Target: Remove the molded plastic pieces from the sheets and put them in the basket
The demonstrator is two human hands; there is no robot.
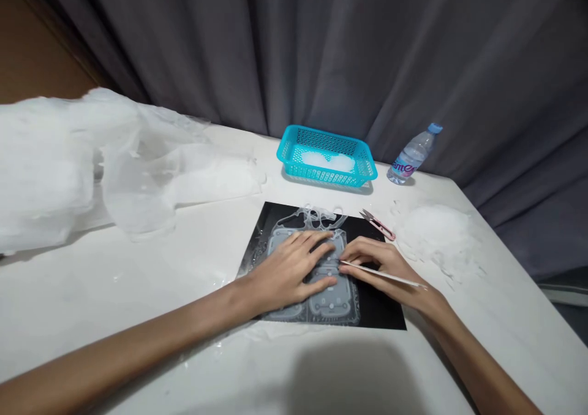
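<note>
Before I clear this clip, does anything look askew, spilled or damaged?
Nothing looks clearly spilled or damaged. The white heap, right of the pink snips, seems untidy: its edges look ragged and scattered.

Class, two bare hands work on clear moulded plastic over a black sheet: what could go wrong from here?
The thin white stick-like tool in the right hand points toward the left hand, so a slip might jab it. The clear moulded plastic under the spread left hand could shift if that pressure eases. The pink-handled metal snips lie uncovered near the right hand, so a careless reach might prick.
</note>
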